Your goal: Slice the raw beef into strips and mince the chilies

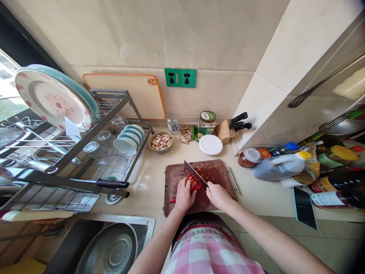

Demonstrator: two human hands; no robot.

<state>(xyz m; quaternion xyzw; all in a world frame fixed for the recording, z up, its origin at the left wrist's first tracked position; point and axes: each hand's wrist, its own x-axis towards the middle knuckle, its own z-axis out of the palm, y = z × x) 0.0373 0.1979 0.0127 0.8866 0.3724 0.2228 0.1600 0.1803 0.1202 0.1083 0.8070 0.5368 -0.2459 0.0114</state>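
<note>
On the brown cutting board [211, 205] lie red chili peppers [194, 186], some of them cut. My left hand [185, 195] presses down on the chilies with its fingers bent over them. A knife [196, 175] is gripped by its handle in my right hand [218, 196], its broad blade slanting up to the left beside my left fingertips. Small red bits and pale seeds are scattered on the board beyond the blade. One red chili tip sticks out left of my left hand. The knife's handle is mostly hidden in my right fist.
Behind the board stand a bowl of garlic cloves [161, 142], ginger [186, 134], green chilies [195, 133], a white plate [210, 145] and a knife block [226, 131]. A metal rod [234, 180] lies right of the board. Bottles, a phone [304, 208], a dish rack [131, 101] and a sink pan [110, 251] flank it.
</note>
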